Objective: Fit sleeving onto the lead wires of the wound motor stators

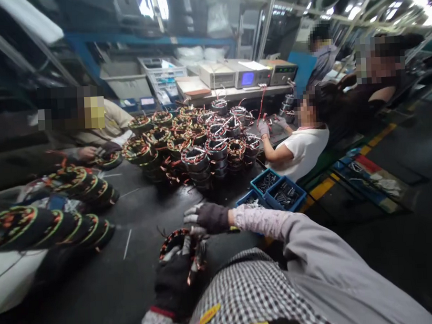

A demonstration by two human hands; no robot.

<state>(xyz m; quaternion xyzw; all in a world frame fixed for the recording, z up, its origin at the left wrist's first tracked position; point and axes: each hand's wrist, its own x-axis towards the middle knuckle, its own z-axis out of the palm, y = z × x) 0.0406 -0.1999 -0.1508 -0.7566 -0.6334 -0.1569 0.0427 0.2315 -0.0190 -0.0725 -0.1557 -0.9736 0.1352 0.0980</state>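
A wound motor stator (165, 248), a dark ring with orange and copper-coloured windings, sits low in front of me at the near edge of the dark table. My left hand (174, 269), in a dark glove with pale fingertips, is closed on its near side, with fingers over the rim. Loose wire ends hang at the stator's right side. My right hand (207, 217), gloved the same way, reaches in from the right just above the rim. Its pale fingers stretch leftward and stand apart; whether they touch the wires is hard to see.
Stacked stators (196, 158) crowd the table's middle, and tilted rows of stators (61, 226) lie at left. Blue bins (286, 193) of small parts stand right of my arm. Co-workers sit at left and right, one hand (263, 129) near red leads. Test instruments (250, 77) stand behind.
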